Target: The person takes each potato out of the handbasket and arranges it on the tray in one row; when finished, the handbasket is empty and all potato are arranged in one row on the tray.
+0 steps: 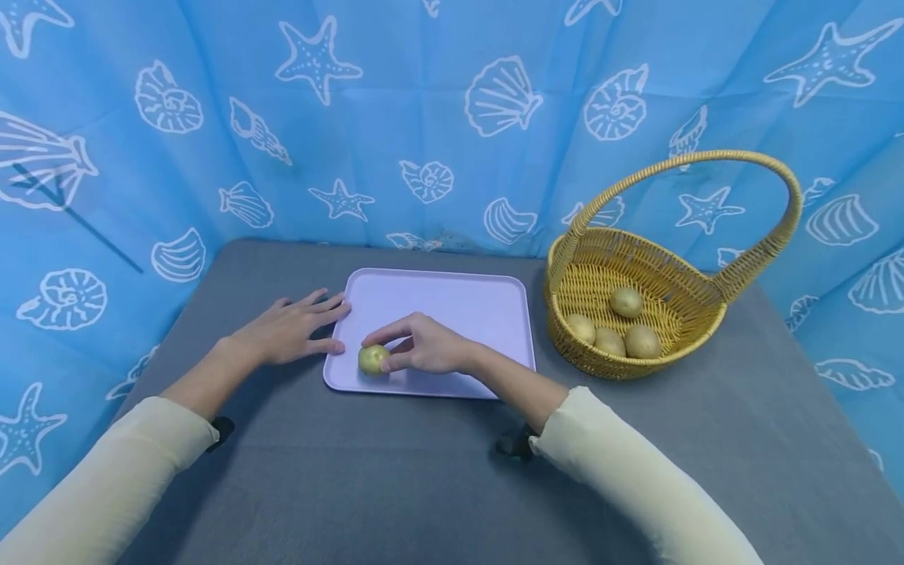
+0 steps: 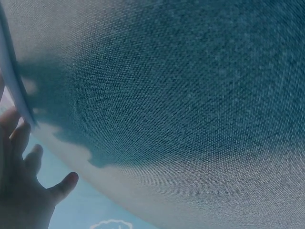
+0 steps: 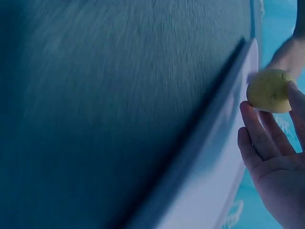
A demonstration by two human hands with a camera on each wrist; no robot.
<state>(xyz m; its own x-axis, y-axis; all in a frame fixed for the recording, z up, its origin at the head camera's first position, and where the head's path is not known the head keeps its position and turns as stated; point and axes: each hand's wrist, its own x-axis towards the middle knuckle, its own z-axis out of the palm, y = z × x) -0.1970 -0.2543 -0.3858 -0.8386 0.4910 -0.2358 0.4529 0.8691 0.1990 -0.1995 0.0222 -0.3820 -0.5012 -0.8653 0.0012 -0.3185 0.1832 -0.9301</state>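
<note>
My right hand point(image 1: 432, 345) holds a small yellowish potato point(image 1: 372, 360) between thumb and fingers, at the front left corner of the lilac tray point(image 1: 452, 294). In the right wrist view the potato point(image 3: 270, 90) shows smooth skin with a few small eyes. My left hand point(image 1: 293, 328) lies at the tray's left rim, fingers spread and fairly straight, fingertips overlapping the edge. Several more potatoes, among them one farther back point(image 1: 626, 302), lie in the wicker basket point(image 1: 586, 362) to the right.
The basket's tall arched handle point(image 1: 706, 157) rises above it at the right. A grey cloth point(image 1: 339, 479) covers the table. Behind it hangs a blue curtain point(image 1: 395, 102) printed with white shells and starfish.
</note>
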